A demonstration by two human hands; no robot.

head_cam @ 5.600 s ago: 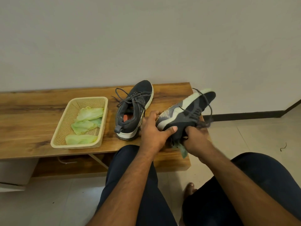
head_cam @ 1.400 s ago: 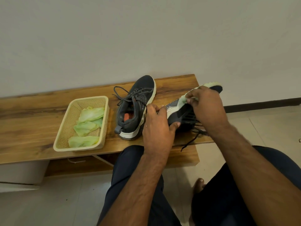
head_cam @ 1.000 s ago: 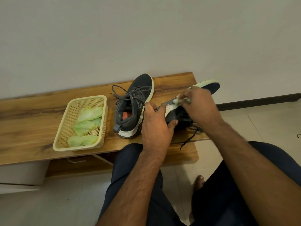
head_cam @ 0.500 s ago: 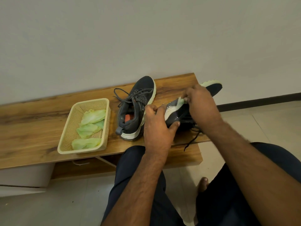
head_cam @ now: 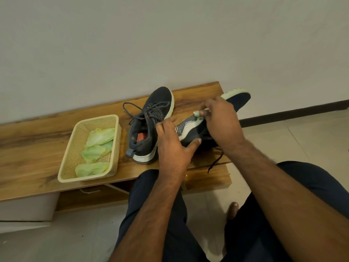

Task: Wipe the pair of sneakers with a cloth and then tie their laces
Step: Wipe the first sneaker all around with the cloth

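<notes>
Wooden surface [head_cam: 28, 154] against the wall: my left hand [head_cam: 173, 144] grips the tilted sneaker [head_cam: 190, 129] by its heel, my right hand [head_cam: 221, 120] pinches a green cloth [head_cam: 197, 113] against its side. Its twin [head_cam: 149, 127] stands beside.

I see a wooden bench [head_cam: 34, 148] along the wall. A cream basket [head_cam: 69, 167] sits at its nine o'clock side; a dark sneaker [head_cam: 149, 125] stands just beside it, toe toward twelve.
</notes>
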